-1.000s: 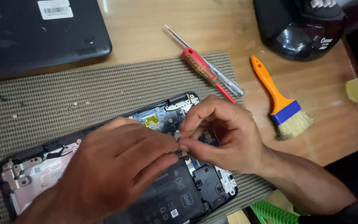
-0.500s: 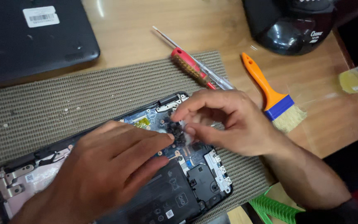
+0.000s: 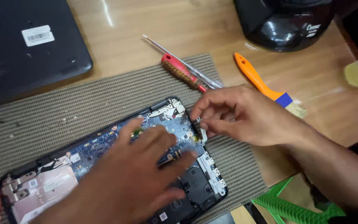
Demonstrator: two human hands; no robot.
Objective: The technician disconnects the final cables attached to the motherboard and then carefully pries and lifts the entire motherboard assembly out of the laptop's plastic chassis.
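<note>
The opened laptop point(image 3: 187, 166) lies on the ribbed brown mat point(image 3: 63, 112), its blue circuit board exposed, its far corner pointing up toward the middle of the view. The left hand point(image 3: 133, 182) lies flat across the middle of the board, fingers spread wide and pressing down, holding nothing. It covers much of the board, so what sits beneath the palm is hidden.

Over at the laptop's right edge, the right hand point(image 3: 245, 116) comes in from the right, fingers bent and drawn close together. Thumb and forefinger are narrowed right at the rim of the case, against a small silver metal piece point(image 3: 203, 133) there. Whether the tips actually pinch that piece or only touch it, I cannot tell.

Behind the right hand, a red-handled screwdriver point(image 3: 183, 71) lies slanted across the far edge of the mat, with a thin silver tool point(image 3: 195, 70) just beside it. An orange-handled brush point(image 3: 266, 87) lies on the wooden table point(image 3: 166, 25), its bristles partly hidden by the right hand. A closed black laptop point(image 3: 21, 49) sits at the top left, a glossy black object point(image 3: 286, 20) at the top right. Something green point(image 3: 286, 207) shows at the bottom right.
</note>
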